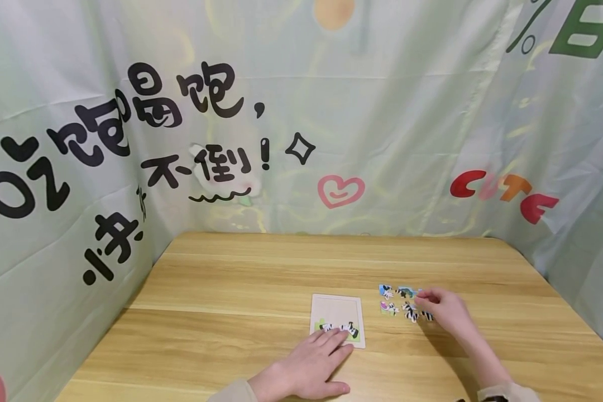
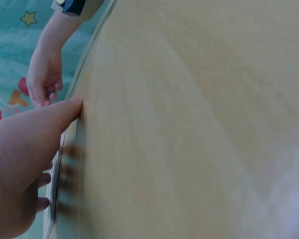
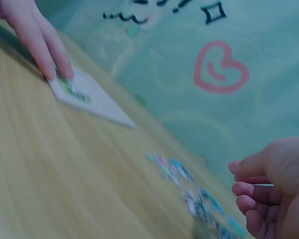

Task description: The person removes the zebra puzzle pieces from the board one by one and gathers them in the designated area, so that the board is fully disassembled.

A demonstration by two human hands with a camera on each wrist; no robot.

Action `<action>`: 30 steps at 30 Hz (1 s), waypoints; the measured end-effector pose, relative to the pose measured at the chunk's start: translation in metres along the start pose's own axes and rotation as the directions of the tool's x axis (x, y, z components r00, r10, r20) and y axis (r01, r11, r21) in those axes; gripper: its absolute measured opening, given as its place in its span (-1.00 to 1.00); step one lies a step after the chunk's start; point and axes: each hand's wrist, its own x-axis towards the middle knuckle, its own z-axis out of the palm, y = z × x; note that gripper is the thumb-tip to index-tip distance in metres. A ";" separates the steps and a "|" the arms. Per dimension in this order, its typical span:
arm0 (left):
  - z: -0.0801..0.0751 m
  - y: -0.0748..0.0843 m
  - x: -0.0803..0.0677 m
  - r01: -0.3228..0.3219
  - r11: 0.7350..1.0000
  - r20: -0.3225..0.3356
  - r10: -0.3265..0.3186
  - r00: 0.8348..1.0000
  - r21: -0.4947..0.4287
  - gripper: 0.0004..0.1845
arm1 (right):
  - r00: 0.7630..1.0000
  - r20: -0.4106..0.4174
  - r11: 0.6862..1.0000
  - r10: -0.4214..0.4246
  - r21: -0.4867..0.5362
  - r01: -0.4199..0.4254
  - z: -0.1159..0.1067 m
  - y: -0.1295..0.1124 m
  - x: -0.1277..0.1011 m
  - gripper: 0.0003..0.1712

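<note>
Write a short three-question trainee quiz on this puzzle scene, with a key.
1. True or false: the left hand rests flat on the puzzle board.
2. The loose puzzle pieces lie on which side of the board: A left, B right, C behind?
3. Which hand reaches over the loose pieces?

Key: 1 true; 2 B; 3 the right hand, fingers curled, though a grip on a piece cannot be confirmed.

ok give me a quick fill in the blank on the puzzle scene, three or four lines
1. The left hand rests its fingers flat on the puzzle ____.
2. The right hand reaches the loose pieces, which lie to the ____ of the tray.
3. The pieces already in the tray sit along its ____ edge.
4. The table top is made of ____.

Missing words: tray; right; near; wood
</note>
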 end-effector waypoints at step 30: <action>0.004 -0.023 -0.046 0.065 0.994 -0.026 -0.067 0.997 -0.084 -0.20 | 0.902 0.278 0.935 -0.329 0.228 0.270 0.112 -0.111 -0.003 -0.86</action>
